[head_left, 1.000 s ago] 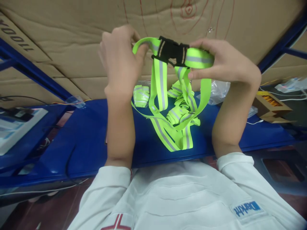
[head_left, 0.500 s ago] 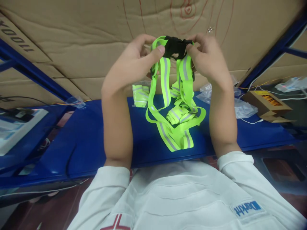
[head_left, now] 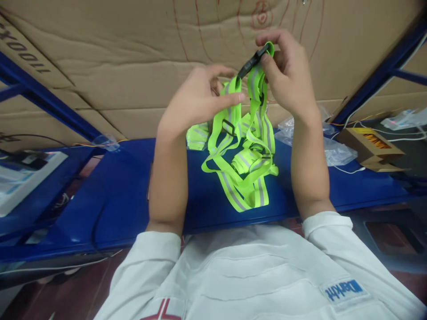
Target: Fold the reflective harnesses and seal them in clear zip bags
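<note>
My right hand (head_left: pixel 288 73) pinches a neon-green reflective strap (head_left: pixel 256 84) at the upper end of its black buckle (head_left: pixel 250 64). The fastened-looking buckle slants down to the left, and strap hangs from both its ends. Lower and to the left, my left hand (head_left: pixel 203 95) has thumb and fingers apart around the hanging strap, the thumb lying across its front. A black slide adjuster (head_left: pixel 228 127) shows on the left length. Below, the strap's loops rest on the blue table (head_left: pixel 126 186), against a bunched green strap (head_left: pixel 245 161).
A packaged green strap (head_left: pixel 197 137) lies behind my left forearm. Clear plastic bags (head_left: pixel 336 151) and an open cardboard box (head_left: pixel 370 149) are at the right. A cardboard sheet (head_left: pixel 133 66) stands behind the table, with blue frame bars (head_left: pixel 50 98) at both sides.
My left hand has moved down and right, off the buckle's left end, and its fingers have spread. My right hand has risen slightly; the buckle has gone from level to slanting.
</note>
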The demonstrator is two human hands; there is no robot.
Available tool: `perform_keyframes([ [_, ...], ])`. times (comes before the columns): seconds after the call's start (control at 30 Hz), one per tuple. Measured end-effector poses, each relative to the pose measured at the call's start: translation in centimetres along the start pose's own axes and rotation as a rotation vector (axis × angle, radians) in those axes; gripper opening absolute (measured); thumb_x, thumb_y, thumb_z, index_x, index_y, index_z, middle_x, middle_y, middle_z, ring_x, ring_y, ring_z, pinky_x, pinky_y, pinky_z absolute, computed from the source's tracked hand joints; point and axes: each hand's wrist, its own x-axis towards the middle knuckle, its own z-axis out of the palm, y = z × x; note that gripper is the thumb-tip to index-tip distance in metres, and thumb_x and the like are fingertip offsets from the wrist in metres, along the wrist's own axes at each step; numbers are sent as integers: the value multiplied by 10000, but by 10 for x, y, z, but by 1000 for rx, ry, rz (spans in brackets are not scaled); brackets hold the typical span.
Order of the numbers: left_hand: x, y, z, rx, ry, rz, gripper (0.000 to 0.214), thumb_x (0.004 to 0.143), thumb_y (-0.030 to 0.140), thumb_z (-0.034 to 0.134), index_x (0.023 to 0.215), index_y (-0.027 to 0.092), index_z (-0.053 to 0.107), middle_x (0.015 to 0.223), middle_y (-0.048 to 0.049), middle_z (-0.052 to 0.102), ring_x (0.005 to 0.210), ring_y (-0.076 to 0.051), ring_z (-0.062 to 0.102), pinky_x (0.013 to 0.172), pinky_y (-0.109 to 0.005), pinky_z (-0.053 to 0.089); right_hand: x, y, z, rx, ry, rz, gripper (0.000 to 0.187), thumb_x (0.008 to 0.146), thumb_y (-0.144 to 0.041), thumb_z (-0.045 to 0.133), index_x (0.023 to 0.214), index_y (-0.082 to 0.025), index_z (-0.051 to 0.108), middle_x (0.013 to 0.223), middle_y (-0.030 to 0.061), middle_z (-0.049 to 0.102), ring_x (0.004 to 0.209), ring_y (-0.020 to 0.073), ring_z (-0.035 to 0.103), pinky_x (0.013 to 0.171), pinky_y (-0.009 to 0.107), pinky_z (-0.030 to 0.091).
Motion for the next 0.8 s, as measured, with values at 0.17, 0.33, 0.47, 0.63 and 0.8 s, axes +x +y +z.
perform_keyframes([
  [0.17, -10, 19, 5, -8, -147, 103, 465, 1036, 694, 774, 1179, 261, 860, 755, -48, 777, 639, -223, 729, 594, -366, 547, 2, 0, -7, 195, -45, 52, 231, 953, -315, 667, 1182, -289, 683, 1269, 43, 770, 1134, 211, 756, 1017, 335, 630],
  [0.33, 3, 10, 3, 50, 142, 440, 199, 960, 487, 945, 1033, 310, 891, 806, -22, 691, 678, -171, 605, 616, -331, 466, -4, -15, -20, 285, -137, 0, 362, 1014, -606, 810, 1238, -329, 749, 1201, -7, 783, 1054, 207, 777, 921, 322, 647],
  [0.47, 22, -16, -3, -104, -6, 539, 567, 903, 627, 936, 1399, 392, 794, 1318, -7, 772, 1320, -284, 712, 1133, -411, 601, -8, -23, -24, 250, -207, -118, 258, 1110, -535, 732, 1268, -353, 822, 1260, -29, 787, 1178, 216, 770, 1090, 365, 628],
  [0.63, 23, -27, -1, -200, -171, 322, 672, 807, 437, 1044, 1414, 404, 758, 1484, -1, 743, 1548, -343, 611, 1301, -508, 535, -9, -31, -22, 67, -260, -160, 176, 1090, -522, 732, 1215, -471, 845, 1206, -37, 813, 1089, 237, 775, 998, 348, 639],
  [0.8, 9, -7, 7, -156, -149, 247, 475, 917, 232, 936, 1355, 273, 759, 1318, -54, 775, 1417, -338, 698, 1206, -496, 596, -10, -33, -10, -19, -84, -192, 268, 1100, -569, 731, 1194, -322, 776, 1124, -12, 724, 1005, 224, 714, 981, 392, 587],
])
